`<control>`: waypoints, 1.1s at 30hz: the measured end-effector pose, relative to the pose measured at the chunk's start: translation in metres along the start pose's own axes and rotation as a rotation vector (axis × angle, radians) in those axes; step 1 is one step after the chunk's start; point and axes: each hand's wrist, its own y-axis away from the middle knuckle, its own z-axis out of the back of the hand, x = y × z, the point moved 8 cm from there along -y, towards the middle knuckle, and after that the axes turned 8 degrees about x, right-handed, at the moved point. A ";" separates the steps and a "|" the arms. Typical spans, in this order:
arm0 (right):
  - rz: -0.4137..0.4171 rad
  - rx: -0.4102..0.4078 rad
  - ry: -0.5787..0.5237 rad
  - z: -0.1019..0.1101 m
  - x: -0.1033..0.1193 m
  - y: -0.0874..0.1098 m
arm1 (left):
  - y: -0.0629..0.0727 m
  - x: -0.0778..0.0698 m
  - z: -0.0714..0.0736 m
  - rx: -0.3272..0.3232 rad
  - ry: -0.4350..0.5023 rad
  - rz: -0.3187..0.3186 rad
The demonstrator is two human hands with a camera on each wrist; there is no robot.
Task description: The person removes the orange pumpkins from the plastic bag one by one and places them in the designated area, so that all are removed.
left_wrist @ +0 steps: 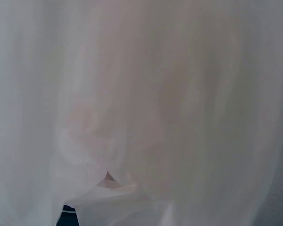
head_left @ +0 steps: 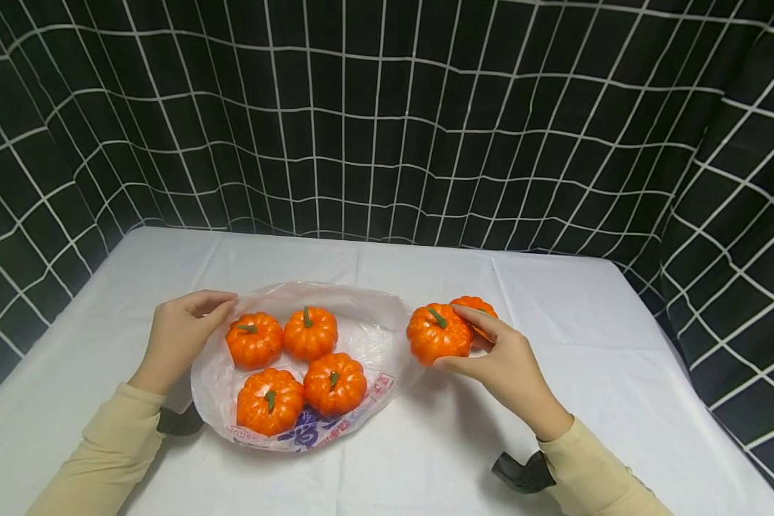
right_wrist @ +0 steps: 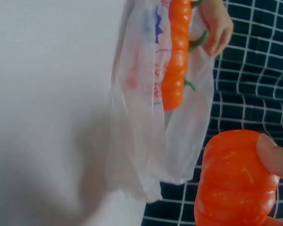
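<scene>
Head view: a small orange pumpkin [head_left: 433,340] is held sideways between the right hand's [head_left: 512,373] thumb and fingers, stem clear, by the bag's right edge. Another pumpkin [head_left: 469,302] shows behind. Four pumpkins [head_left: 335,384] sit inside the printed plastic bag [head_left: 387,308]; the left hand [head_left: 179,337] pinches its rim, seemingly keeping the mouth spread. White cloth [head_left: 393,473] lies beneath.

A white-covered table [head_left: 619,358] — faintly creased towards its far edge — is enclosed beyond its far, left and right edges by black fabric [head_left: 396,136] patterned with a white grid.
</scene>
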 end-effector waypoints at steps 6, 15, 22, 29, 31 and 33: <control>-0.014 -0.023 -0.031 0.014 -0.008 0.010 | 0.000 -0.001 0.001 0.004 0.001 0.004; -0.060 -0.063 -0.006 0.034 -0.024 0.024 | 0.000 -0.001 -0.001 0.006 -0.008 0.003; -0.089 -0.093 0.037 0.047 -0.031 0.032 | 0.000 0.000 -0.001 0.014 -0.009 0.015; -0.121 -0.134 0.070 0.063 -0.042 0.036 | 0.000 0.000 -0.001 0.012 -0.023 0.018; -0.136 -0.140 0.077 0.066 -0.046 0.037 | 0.000 0.000 -0.001 0.012 -0.026 0.019; -0.148 -0.147 0.079 0.069 -0.050 0.038 | 0.000 -0.001 0.000 0.012 -0.027 0.020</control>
